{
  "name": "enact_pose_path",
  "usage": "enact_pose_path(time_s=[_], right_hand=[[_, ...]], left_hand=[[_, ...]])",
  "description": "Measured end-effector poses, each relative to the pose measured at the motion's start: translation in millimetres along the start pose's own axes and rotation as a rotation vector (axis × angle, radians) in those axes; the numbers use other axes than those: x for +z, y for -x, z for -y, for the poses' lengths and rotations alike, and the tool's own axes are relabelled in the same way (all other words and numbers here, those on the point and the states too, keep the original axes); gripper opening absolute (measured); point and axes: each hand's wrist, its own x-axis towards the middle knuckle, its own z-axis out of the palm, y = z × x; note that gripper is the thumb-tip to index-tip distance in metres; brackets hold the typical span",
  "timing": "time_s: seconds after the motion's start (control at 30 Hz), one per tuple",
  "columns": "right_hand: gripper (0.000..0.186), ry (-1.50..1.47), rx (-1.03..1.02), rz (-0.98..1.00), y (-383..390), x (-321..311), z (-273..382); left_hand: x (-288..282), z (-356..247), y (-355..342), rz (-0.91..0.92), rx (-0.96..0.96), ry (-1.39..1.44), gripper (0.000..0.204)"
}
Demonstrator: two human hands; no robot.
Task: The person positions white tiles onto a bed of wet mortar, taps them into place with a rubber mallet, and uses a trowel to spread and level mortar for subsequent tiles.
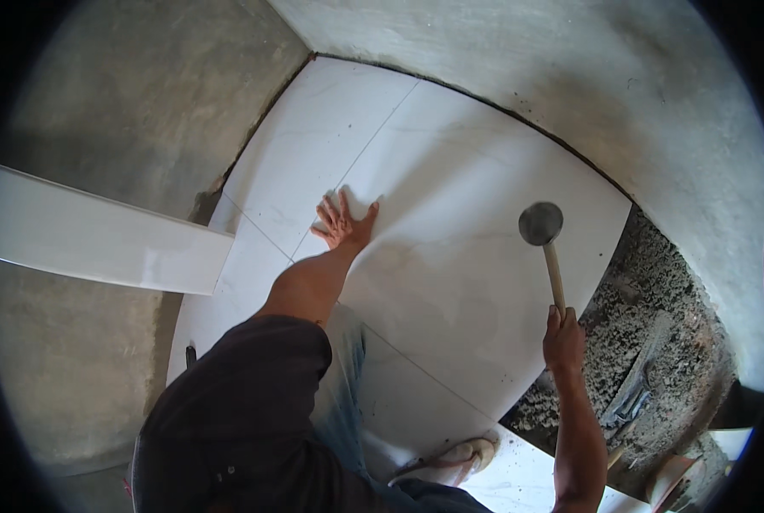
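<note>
My left hand [344, 224] lies flat, fingers spread, on a large white floor tile [467, 171] near its corner where the joint lines meet. My right hand [563, 340] grips the wooden handle of a rubber mallet [542, 226]. The mallet's round dark head hangs just above the right part of the same tile. Other white tiles [313, 128] lie beside it toward the wall corner.
Grey cement walls [570, 60] meet at the far corner. A long white tile strip [100, 235] leans at the left. Rough wet mortar [647, 291] with a trowel [634, 389] in it lies at the right. My sandalled foot [450, 457] rests on a near tile.
</note>
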Motion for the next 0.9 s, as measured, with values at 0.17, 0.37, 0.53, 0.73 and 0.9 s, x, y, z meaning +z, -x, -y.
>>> enact_pose_path(time_s=[0.17,0.37,0.53,0.73,0.9], right_hand=[[0.034,0.197,-0.009,0.176,11,8,-1],[0.037,0.066,-0.002,0.040,6,11,10],[0.044,-0.167,-0.012,-0.123,-1,0,27],[0.045,-0.078,-0.067,-0.092,-23,19,9],[0.049,0.083,-0.166,-0.106,-35,31,-38]], left_hand=[[-1,-3,-3,-0.044,-0.007,0.013,0.095],[3,-3,0,-0.075,-0.010,0.024,0.093],[0,7,6,-0.024,-0.028,0.026,0.094],[-5,8,2,-0.031,-0.044,0.038,0.092],[-1,70,3,-0.045,0.246,0.040,0.090]])
